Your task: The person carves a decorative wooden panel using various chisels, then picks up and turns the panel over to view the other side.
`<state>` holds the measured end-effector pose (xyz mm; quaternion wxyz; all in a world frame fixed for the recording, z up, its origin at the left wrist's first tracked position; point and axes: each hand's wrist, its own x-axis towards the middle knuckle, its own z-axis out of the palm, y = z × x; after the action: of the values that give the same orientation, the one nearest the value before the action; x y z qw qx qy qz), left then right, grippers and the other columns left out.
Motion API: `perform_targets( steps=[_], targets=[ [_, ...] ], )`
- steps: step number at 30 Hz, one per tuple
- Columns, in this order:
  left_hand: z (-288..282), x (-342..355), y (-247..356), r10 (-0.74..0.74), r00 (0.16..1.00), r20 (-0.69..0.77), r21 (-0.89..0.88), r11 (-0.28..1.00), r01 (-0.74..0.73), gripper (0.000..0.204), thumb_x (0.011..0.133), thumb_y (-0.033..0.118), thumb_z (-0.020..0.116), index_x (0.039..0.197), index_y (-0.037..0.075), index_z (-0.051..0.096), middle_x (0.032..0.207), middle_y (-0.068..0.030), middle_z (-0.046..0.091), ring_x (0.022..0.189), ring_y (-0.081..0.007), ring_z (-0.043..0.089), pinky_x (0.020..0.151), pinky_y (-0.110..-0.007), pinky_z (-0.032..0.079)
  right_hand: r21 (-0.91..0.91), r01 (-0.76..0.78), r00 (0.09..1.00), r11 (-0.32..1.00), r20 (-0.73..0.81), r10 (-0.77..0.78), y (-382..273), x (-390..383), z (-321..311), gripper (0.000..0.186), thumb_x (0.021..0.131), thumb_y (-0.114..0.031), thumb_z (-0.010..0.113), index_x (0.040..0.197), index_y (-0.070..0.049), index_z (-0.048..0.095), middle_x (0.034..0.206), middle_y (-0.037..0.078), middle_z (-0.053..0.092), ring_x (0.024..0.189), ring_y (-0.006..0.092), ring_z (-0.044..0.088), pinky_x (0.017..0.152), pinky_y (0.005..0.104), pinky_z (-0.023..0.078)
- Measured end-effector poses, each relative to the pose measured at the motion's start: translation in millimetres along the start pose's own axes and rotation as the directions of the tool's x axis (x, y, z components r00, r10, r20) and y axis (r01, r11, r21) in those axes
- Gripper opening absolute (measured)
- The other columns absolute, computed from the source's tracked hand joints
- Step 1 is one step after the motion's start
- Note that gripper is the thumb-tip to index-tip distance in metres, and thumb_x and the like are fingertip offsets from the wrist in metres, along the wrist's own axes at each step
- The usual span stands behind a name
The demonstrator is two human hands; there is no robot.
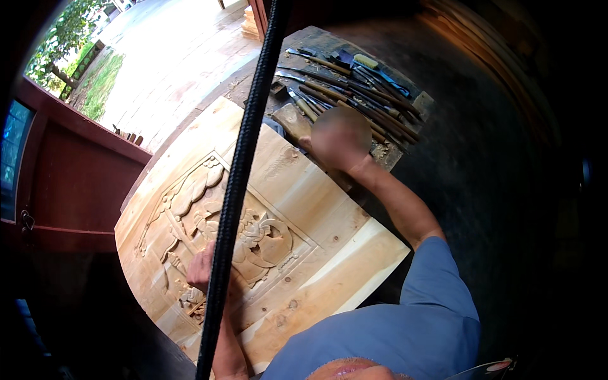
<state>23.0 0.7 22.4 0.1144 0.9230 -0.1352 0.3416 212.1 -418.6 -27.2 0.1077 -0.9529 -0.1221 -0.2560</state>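
A broad pale wooden panel [345, 218] lies in front of me, carved in relief with scrolls, rounded shapes and a straight border. My left hand [199, 269] rests low over the carving, its fingers curled closed. What they hold, if anything, I cannot make out, as a black cable partly covers the hand. My right hand [341, 138] reaches to the far right, beyond the panel, over a pile of carving chisels [354, 88]. A round blur hides its fingers. Beside it lies a wooden block [294, 121].
A black braided cable [244, 139] runs slantwise across the view. Among the tools lie a brush [365, 61] with pale bristles and wood shavings. A dark red door [88, 171] stands at the left, with bright paving [171, 50] outside.
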Motion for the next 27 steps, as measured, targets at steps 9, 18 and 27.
perform_targets(
  steps=[9, 18, 27],
  targets=[
    [8.4, -0.3, 4.0, 0.012, 1.000, 0.005, -0.004, 1.000, -0.012, 0.015, 0.092, 0.004, 0.082, 0.106, 0.008, 0.080, 0.075, -0.0097, 0.066, 0.062, -0.0279, 0.062, 0.060, -0.040, 0.049, -0.155, -0.271, 0.962, 0.950, -0.067, 0.263, 180.8, -37.2, -57.0, 0.014, 0.094, -0.028, 0.076, 0.098, -0.017, 0.083, 0.092, 0.014, 0.080, 0.090, 0.0367, 0.078, 0.080, 0.0488, 0.062],
    [3.8, -2.0, 0.5, 0.011, 1.000, 0.011, 0.020, 1.000, -0.011, 0.015, 0.092, 0.004, 0.082, 0.106, 0.008, 0.080, 0.074, -0.0093, 0.065, 0.063, -0.0285, 0.063, 0.061, -0.041, 0.050, 0.199, -0.522, 0.851, 0.830, 0.191, 0.489, 101.8, -53.6, -90.9, 0.017, 0.090, -0.028, 0.081, 0.094, -0.012, 0.084, 0.086, 0.012, 0.079, 0.082, 0.0318, 0.078, 0.074, 0.0428, 0.060],
    [4.5, 0.2, 2.8, 0.008, 1.000, 0.013, -0.003, 1.000, -0.008, 0.016, 0.091, 0.004, 0.082, 0.106, 0.008, 0.080, 0.074, -0.0092, 0.064, 0.063, -0.0290, 0.062, 0.060, -0.042, 0.048, 0.129, -0.433, 0.888, 0.892, 0.231, 0.397, 63.6, -38.8, -77.9, 0.045, 0.086, -0.057, 0.083, 0.088, -0.012, 0.084, 0.085, 0.012, 0.080, 0.082, 0.0328, 0.078, 0.076, 0.0452, 0.060]
  ],
)
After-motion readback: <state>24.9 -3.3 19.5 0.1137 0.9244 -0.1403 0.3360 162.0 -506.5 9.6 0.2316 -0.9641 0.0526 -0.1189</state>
